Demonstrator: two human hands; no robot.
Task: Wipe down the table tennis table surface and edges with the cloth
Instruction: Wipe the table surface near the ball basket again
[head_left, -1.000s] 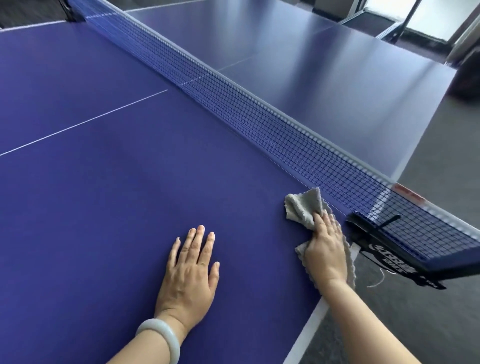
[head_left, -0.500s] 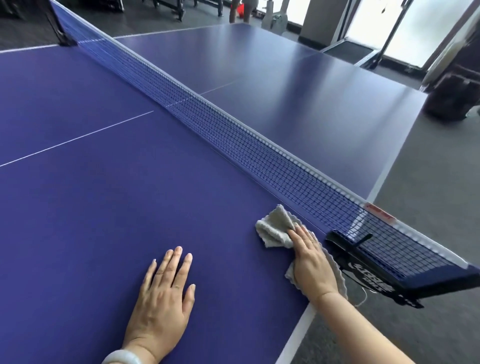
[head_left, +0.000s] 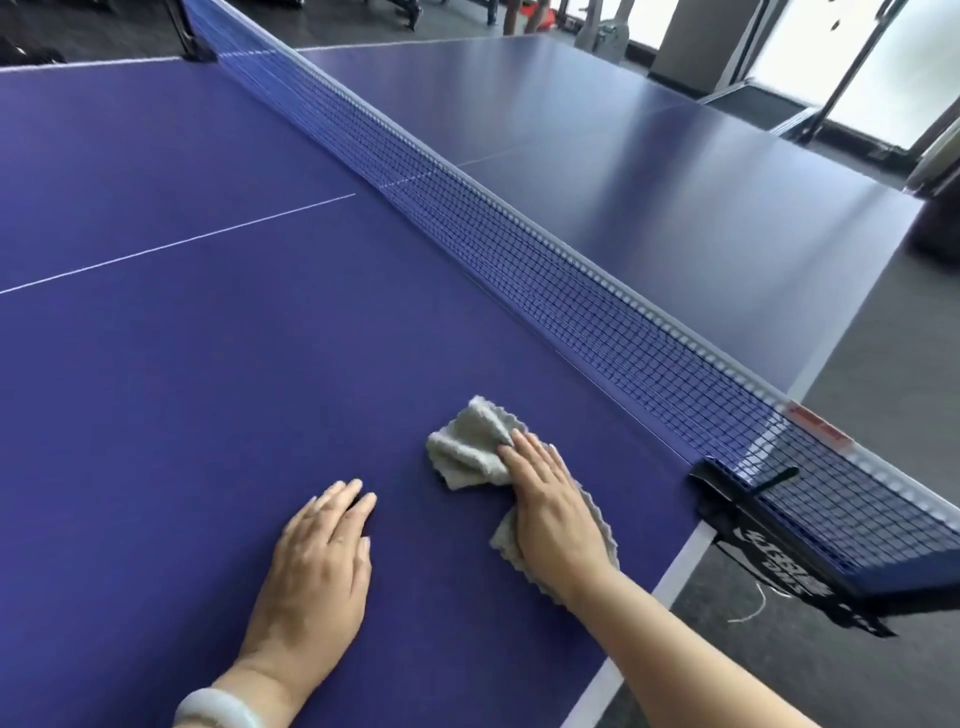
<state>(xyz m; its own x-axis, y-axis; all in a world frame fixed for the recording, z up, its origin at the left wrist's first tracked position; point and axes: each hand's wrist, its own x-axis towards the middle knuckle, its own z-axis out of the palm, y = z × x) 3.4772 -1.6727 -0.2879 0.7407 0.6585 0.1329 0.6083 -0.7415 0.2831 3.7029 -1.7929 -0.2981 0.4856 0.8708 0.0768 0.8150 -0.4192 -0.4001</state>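
On my feed the right hand (head_left: 550, 512) lies flat on the grey cloth (head_left: 465, 449), fingers straight and together, pressing it onto the blue table (head_left: 171, 395) rather than gripping it. The cloth is bunched, with folds sticking out past the fingertips on the far side and a scalloped edge showing under the wrist. It sits on the near half, near the right edge and its white border line (head_left: 678, 569), a little short of the net (head_left: 571, 291) and left of the black net clamp (head_left: 737, 501). The left hand (head_left: 317, 566) rests palm down on the bare surface just left of the cloth, fingers extended and holding nothing. A pale bracelet (head_left: 218, 709) circles that wrist.
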